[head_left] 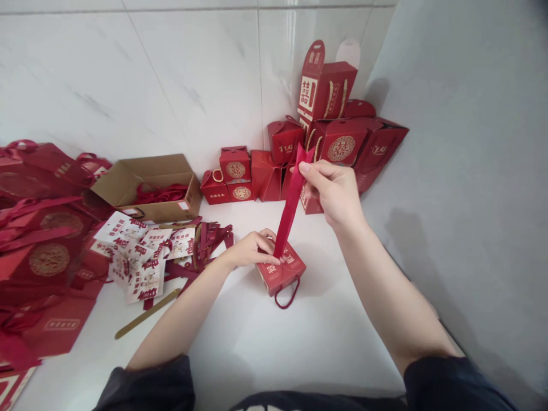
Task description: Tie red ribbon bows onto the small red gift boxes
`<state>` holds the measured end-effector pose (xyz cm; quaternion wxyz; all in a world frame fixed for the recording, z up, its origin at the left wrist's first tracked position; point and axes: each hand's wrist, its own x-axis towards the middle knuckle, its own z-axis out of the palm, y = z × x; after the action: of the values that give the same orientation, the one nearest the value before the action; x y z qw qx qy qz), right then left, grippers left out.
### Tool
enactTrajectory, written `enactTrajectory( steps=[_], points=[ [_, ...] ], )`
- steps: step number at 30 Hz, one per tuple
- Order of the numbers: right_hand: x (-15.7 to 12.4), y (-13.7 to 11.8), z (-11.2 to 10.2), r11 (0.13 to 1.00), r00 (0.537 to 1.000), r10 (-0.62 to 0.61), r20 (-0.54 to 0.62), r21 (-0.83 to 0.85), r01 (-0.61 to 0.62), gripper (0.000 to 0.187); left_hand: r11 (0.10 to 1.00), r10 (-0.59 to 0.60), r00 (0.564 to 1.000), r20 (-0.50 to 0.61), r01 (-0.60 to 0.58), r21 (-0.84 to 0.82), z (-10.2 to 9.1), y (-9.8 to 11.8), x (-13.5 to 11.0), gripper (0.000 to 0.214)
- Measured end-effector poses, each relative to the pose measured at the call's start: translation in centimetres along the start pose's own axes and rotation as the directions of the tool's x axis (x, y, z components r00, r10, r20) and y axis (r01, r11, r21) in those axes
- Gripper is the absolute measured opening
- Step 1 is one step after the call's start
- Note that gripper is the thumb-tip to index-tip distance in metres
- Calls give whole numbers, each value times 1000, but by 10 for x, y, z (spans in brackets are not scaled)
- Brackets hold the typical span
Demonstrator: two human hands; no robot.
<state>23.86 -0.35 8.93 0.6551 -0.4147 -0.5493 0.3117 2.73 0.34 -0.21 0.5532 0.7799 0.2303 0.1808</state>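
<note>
A small red gift box (283, 277) with gold-white lettering stands on the white table, its dark red cord handle (287, 302) hanging off the near side. From its top rises a red satin ribbon (287, 214), stretched up at a slant. My right hand (336, 191) pinches the ribbon near its notched upper end, between thumb and fingers. My left hand (257, 250) rests at the box's top, thumb and fingers closed about the ribbon's lower end. How the ribbon joins the box is hidden by those fingers.
Finished-looking red boxes (49, 260) pile up at the left. An open cardboard carton (171, 210) holds red ribbons. White printed cards (145, 279), loose ribbon pieces (209, 240) and a gold strip (148, 314) lie nearby. More red boxes (340, 145) stack against the tiled wall (205, 74).
</note>
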Motion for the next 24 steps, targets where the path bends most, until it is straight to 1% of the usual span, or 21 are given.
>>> enactTrajectory(
  steps=[1, 2, 3, 4, 5, 6, 7, 8, 9, 11, 13, 15, 16, 19, 20, 24],
  points=[
    [3, 15, -1, 994, 994, 107, 10, 37, -107, 30, 1000, -6, 1000, -7, 6, 12, 0, 0, 0, 16],
    [3, 29, -3, 976, 978, 209, 15, 53, -210, 31, 1000, -8, 1000, -8, 9, 26, 0, 0, 0, 16],
    [-1, 42, -5, 953, 954, 299, 32, 29, -300, 33, 999, -6, 1000, -6, 6, 38, 0, 0, 0, 16],
    [-9, 53, -8, 933, 932, 360, 44, -38, -359, 36, 999, 2, 1000, -2, -2, 45, 0, -1, 1, 15],
    [-20, 61, -11, 928, 931, 361, 49, -121, -353, 36, 999, 11, 1000, 4, -12, 46, -1, -1, 1, 14],
    [-35, 67, -15, 927, 941, 330, 77, -212, -308, 32, 999, 19, 1000, 9, -20, 44, -1, -2, 2, 14],
    [-52, 70, -18, 925, 946, 293, 137, -290, -245, 29, 999, 25, 1000, 12, -26, 42, -1, -2, 2, 13],
    [-70, 71, -20, 924, 941, 274, 200, -326, -200, 30, 999, 30, 999, 16, -31, 45, -2, -3, 3, 13],
    [-87, 70, -22, 926, 929, 276, 248, -328, -187, 29, 998, 32, 999, 20, -33, 53, -2, -4, 3, 13],
    [-115, 68, -23, 935, 914, 272, 302, -307, -177, 25, 997, 35, 999, 34, -38, 68, -2, -5, 4, 14],
    [-129, 67, -21, 942, 908, 268, 322, -285, -177, 23, 997, 38, 998, 41, -41, 72, -2, -6, 4, 16],
    [-130, 68, -16, 952, 901, 267, 341, -236, -193, 25, 997, 35, 999, 33, -37, 73, -2, -6, 3, 14],
    [-127, 69, -13, 958, 891, 271, 364, -197, -210, 26, 997, 29, 999, 25, -31, 72, -1, -7, 3, 13],
    [-114, 70, -3, 951, 836, 299, 460, -72, -301, 29, 999, -1, 1000, -6, 1, 42, 0, -7, 2, 12],
    [-110, 71, 1, 941, 822, 313, 475, -39, -336, 30, 1000, -9, 1000, -13, 10, 28, 0, -7, 1, 12],
    [-105, 71, 10, 873, 810, 400, 429, 90, -479, 28, 1000, -16, 1000, -14, 16, 12, 0, -7, 2, 15]
  ],
)
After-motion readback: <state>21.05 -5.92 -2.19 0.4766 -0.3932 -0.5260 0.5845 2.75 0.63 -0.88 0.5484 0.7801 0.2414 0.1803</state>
